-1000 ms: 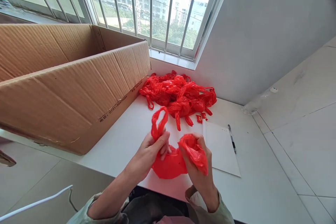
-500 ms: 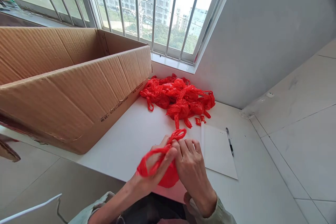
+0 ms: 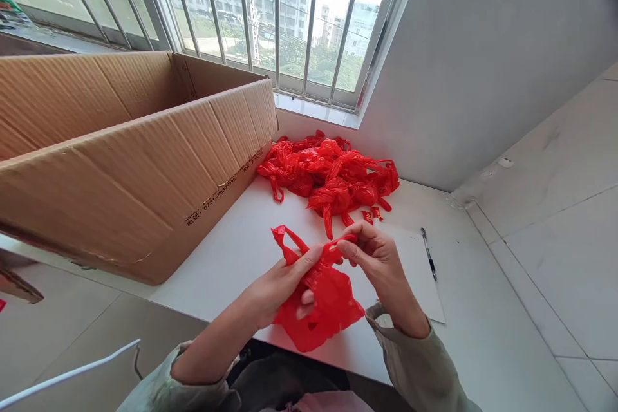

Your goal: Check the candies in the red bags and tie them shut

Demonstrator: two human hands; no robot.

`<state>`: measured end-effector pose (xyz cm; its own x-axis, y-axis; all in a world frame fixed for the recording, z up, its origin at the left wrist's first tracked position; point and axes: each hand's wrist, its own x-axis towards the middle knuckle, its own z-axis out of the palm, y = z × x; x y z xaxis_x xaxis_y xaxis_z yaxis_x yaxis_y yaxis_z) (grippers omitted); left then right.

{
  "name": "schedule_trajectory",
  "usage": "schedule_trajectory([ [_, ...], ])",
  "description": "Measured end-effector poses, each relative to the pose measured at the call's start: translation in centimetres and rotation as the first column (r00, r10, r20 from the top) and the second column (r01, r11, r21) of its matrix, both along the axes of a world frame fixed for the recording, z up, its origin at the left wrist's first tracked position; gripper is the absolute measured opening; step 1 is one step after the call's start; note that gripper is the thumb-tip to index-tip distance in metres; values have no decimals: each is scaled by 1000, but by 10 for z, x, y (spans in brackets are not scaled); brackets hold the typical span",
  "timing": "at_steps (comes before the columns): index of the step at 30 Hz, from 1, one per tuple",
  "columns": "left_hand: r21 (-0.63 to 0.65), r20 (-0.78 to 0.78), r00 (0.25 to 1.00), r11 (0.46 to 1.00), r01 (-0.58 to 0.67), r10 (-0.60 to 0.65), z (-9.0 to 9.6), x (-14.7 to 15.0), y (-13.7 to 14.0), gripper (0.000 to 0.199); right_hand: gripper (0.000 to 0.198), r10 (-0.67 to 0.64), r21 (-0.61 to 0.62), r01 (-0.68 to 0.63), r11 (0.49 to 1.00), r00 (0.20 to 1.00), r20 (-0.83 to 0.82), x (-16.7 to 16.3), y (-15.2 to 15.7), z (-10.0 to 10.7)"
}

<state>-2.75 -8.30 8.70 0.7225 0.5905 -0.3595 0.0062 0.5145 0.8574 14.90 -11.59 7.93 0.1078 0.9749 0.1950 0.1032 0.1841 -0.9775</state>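
Note:
A red plastic bag (image 3: 328,302) hangs between my hands over the front edge of the white table (image 3: 217,280). My left hand (image 3: 290,280) is closed around the bag's gathered neck, and one handle loop stands up above the thumb. Pinched between the thumb and fingers of my right hand (image 3: 371,251) is the other handle of the bag. What the bag contains, if anything, is hidden. Just beyond my hands lies a heap of knotted red plastic bags (image 3: 333,174), against the wall under the window.
A large open cardboard box (image 3: 193,174) stands on the left of the table. To the right lie a white sheet of paper (image 3: 425,290), a black pen (image 3: 429,254) and small red packets (image 3: 371,214). A barred window (image 3: 290,26) is behind.
My right hand has moved up and right, pulling one handle outward. My hands are farther apart, and the bag's body now spreads out below them. The view has shifted slightly.

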Motion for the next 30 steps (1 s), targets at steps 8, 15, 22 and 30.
schedule_trajectory([
  [8, -104, 204, 976, 989, 101, -78, 5, -13, 21, 26, 16, 119, 234, -393, 890, 693, 711, -19, -50, 34],
  [15, 693, -199, 914, 608, 386, -353, 28, -23, 3, 12, 46, 239, 188, -258, 948, 964, 120, -8, -35, 2],
  [22, 974, -61, 957, -191, 119, 285, 1, -12, -3, 33, 35, 142, -15, -147, 989, 973, -182, -35, -19, -22],
  [30, 957, -88, 957, -245, 158, 276, -8, -19, 9, 33, 23, 224, 31, -230, 973, 966, 132, -19, -12, -30],
])
